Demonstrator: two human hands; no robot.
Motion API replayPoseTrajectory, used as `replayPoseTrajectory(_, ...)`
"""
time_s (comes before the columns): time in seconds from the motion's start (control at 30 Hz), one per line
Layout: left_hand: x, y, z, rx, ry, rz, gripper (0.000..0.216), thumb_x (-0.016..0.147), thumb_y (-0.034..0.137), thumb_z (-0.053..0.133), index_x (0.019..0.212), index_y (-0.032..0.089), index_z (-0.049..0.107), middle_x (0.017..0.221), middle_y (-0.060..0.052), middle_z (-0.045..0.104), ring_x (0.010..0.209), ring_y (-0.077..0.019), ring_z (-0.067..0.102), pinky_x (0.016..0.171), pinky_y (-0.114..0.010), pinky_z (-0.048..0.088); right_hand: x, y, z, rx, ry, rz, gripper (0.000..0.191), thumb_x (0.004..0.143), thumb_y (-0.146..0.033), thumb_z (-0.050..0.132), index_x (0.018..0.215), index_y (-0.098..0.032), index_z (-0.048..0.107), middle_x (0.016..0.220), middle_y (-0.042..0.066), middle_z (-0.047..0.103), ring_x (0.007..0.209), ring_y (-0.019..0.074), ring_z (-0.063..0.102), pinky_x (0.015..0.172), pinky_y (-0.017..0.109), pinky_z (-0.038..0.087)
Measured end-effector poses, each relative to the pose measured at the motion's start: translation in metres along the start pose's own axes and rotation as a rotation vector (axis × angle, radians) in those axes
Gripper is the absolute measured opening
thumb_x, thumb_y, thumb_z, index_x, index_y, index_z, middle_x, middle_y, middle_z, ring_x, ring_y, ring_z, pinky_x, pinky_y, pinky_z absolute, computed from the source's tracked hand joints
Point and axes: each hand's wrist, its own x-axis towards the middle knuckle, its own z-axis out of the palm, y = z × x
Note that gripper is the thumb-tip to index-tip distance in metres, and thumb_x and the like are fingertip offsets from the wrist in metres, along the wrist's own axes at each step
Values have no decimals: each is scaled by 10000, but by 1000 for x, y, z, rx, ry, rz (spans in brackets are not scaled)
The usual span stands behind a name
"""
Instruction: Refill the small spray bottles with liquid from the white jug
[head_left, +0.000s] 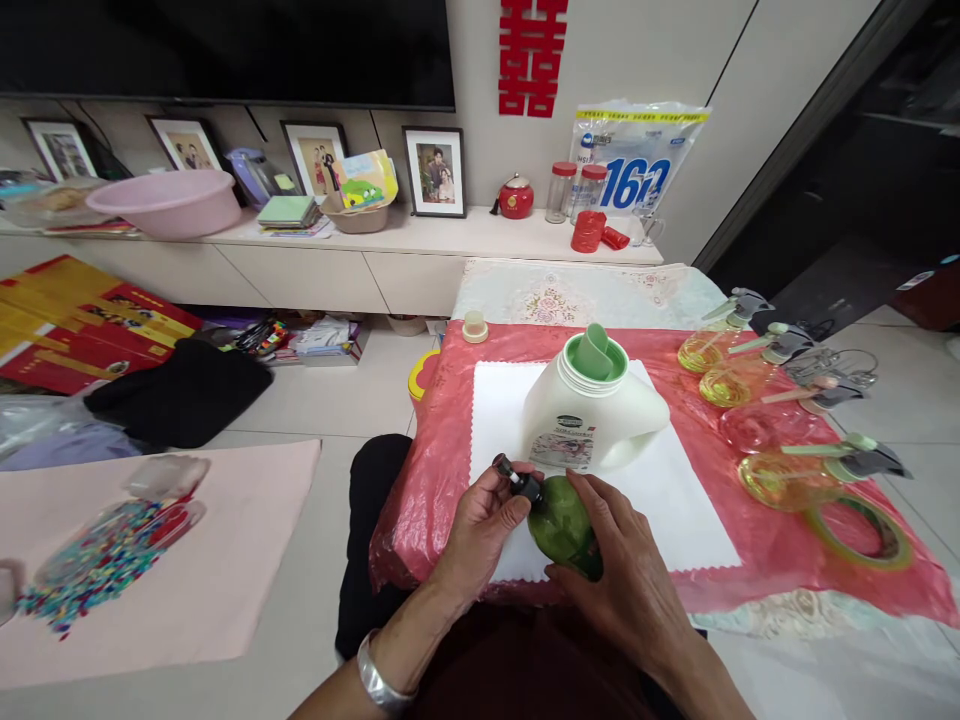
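Note:
A green bottle (561,525) with a black pump top (517,480) is tilted between my two hands, its top toward the left. My left hand (484,520) has its thumb and fingers closed on the black pump. Around the bottle's body wraps my right hand (619,530). Just beyond them, a white jug (600,420) with a handle stands upright on a white sheet (697,530); a green spout shows in its open mouth. A pale cap (475,326) lies at the table's far left corner. The lower part of the green bottle is partly hidden by my fingers.
Several clear spray bottles (787,475), some with yellow liquid, line the right side of the red-covered table (420,500). A tape roll (862,532) lies near them. To the left, colourful beads (105,565) are spread on a pink cloth (247,560).

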Motion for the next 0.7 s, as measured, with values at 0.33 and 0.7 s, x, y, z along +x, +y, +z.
replayPoseTrajectory(0.33,3,6,-1,-26,79,-45,466,578,376,956,962,189,770,863,-22,710,797,-142,628,754,-248,483,-5,0,8,131,5,48,1000,713,-194,740,1535,-399,209,1478,24,401,1287,272,463,1033,495,488)
replayPoseTrajectory(0.7,1,10,1,46,87,49,406,627,388,931,948,209,758,923,-9,694,861,-137,612,785,-225,470,-7,1,13,239,4,82,996,728,-218,761,1534,-426,215,1476,19,400,1305,271,460,1060,497,467)
